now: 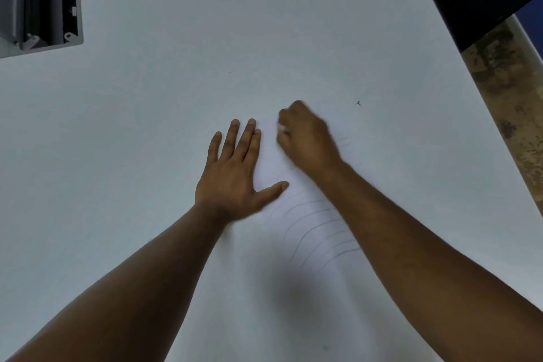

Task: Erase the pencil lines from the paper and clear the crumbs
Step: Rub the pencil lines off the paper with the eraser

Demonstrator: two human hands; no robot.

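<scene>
A white sheet of paper lies on the white table, its edges hard to make out. Several curved pencil lines run across it below and between my hands, with fainter ones to the right of my right hand. My left hand lies flat on the paper with its fingers spread and straight. My right hand is blurred and curled around a small white eraser, which it presses against the paper near my left fingertips.
The white table stretches far around the paper. A grey open box stands at the back left. A small dark speck lies to the right of my hands. The table's right edge runs diagonally past patterned floor.
</scene>
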